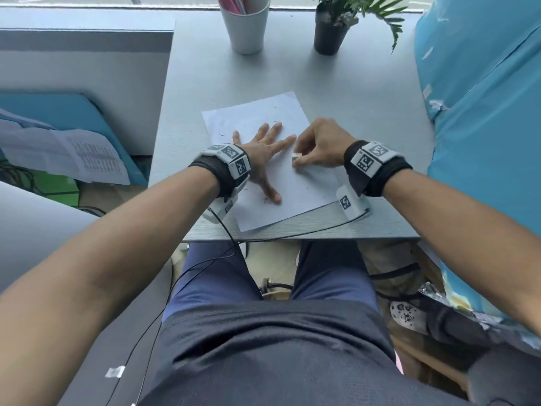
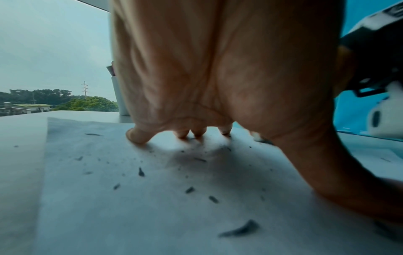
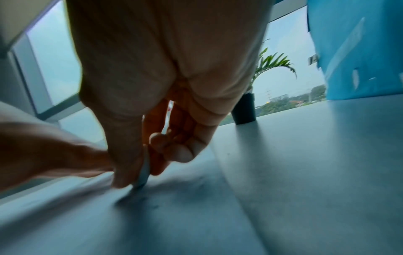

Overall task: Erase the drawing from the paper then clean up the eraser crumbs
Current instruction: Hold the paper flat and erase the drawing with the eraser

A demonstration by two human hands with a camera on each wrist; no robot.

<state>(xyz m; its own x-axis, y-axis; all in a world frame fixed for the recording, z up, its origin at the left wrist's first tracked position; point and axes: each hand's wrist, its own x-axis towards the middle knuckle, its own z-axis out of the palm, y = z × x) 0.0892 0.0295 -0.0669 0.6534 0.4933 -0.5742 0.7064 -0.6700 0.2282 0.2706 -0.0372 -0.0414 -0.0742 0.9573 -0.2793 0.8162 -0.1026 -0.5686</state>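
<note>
A white sheet of paper (image 1: pixel 295 197) lies tilted on the grey table (image 1: pixel 351 118). My left hand (image 1: pixel 263 153) lies flat on it with fingers spread, pressing it down. My right hand (image 1: pixel 319 145) pinches a small white eraser (image 1: pixel 296 155) and holds its lower end on the paper near the sheet's right edge. In the right wrist view the eraser (image 3: pixel 145 174) sits between thumb and fingers, its tip on the paper (image 3: pixel 174 215). Dark eraser crumbs (image 2: pixel 189 189) are scattered over the paper (image 2: pixel 130 215) beside and below my left hand (image 2: pixel 218 77). No drawing is plain to see.
A white cup (image 1: pixel 245 24) with pink items and a black potted plant (image 1: pixel 330 33) stand at the table's far edge. A blue wrapped bulk (image 1: pixel 483 112) borders the right side. Printed papers (image 1: pixel 67 153) lie off the table to the left. Thin black cables (image 1: pixel 292 234) run along the near edge.
</note>
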